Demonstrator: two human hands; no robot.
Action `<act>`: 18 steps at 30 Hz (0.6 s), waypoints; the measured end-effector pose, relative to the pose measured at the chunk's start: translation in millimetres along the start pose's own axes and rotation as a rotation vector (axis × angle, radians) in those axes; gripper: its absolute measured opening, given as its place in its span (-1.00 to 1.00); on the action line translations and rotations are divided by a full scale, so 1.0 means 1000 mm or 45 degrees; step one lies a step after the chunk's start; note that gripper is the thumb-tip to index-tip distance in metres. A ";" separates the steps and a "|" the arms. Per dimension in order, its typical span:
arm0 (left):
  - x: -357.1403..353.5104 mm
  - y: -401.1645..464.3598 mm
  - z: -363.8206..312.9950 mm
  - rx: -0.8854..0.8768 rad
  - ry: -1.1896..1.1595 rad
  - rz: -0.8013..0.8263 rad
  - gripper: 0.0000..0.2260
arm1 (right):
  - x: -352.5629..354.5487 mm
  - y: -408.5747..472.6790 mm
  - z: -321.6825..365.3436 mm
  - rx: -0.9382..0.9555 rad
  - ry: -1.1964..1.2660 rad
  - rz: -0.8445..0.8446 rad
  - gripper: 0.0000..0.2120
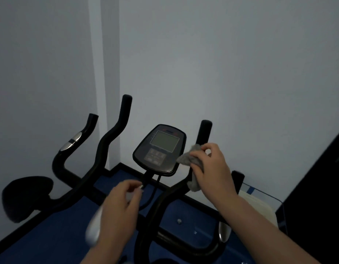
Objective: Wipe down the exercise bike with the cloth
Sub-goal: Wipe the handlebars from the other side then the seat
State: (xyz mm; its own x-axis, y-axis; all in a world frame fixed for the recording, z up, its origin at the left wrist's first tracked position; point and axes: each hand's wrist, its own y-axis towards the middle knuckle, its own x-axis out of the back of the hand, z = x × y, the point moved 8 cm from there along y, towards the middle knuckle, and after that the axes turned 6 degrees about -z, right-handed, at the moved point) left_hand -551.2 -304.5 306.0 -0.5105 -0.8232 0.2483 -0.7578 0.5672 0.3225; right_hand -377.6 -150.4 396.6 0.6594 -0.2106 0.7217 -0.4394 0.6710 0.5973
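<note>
Floor (50,237) blue, walls (222,73) pale grey, corner

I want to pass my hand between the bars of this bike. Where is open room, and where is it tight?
Open room lies between the left upright handlebar and the console, with only wall behind. Tight: right of the console, where the right hand grips the cloth round the right handlebar. Below the console, the blurred left hand crowds the cable.
</note>
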 end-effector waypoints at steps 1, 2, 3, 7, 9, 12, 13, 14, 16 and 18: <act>-0.008 -0.014 -0.003 0.003 -0.031 0.020 -0.81 | -0.001 -0.005 -0.005 -0.034 -0.048 -0.009 -0.72; -0.016 -0.027 -0.005 0.005 -0.034 0.052 -0.78 | -0.006 -0.012 -0.008 -0.067 -0.079 0.002 -0.68; -0.024 -0.036 -0.006 0.016 -0.021 0.097 -0.76 | -0.012 -0.019 -0.010 -0.109 -0.082 0.009 -0.66; -0.033 -0.044 -0.006 0.125 0.088 0.176 -0.69 | -0.026 -0.035 -0.007 -0.275 -0.011 -0.029 -0.76; -0.032 -0.049 -0.013 0.092 0.153 0.193 -0.63 | -0.029 -0.036 -0.008 -0.223 -0.038 0.010 -0.79; -0.032 -0.058 -0.031 -0.089 0.388 0.213 -0.66 | -0.019 -0.028 -0.013 -0.058 0.006 0.030 -0.81; -0.031 -0.060 -0.034 -0.114 0.451 0.208 -0.67 | -0.014 -0.020 -0.016 -0.041 0.069 0.017 -0.81; -0.032 -0.061 -0.036 -0.128 0.508 0.201 -0.65 | -0.011 -0.012 -0.020 -0.045 0.138 -0.005 -0.80; -0.037 -0.062 -0.040 -0.153 0.615 0.211 -0.61 | -0.010 -0.006 -0.021 -0.062 0.187 -0.019 -0.77; -0.045 -0.063 -0.040 -0.141 0.595 0.256 -0.57 | -0.014 -0.017 -0.018 -0.081 0.168 -0.031 -0.75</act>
State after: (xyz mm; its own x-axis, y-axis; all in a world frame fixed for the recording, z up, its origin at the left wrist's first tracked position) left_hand -464.5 -302.0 311.5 -0.3865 -0.6136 0.6886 -0.6027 0.7332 0.3149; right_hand -368.8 -145.8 370.0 0.7457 -0.1347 0.6526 -0.3855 0.7116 0.5874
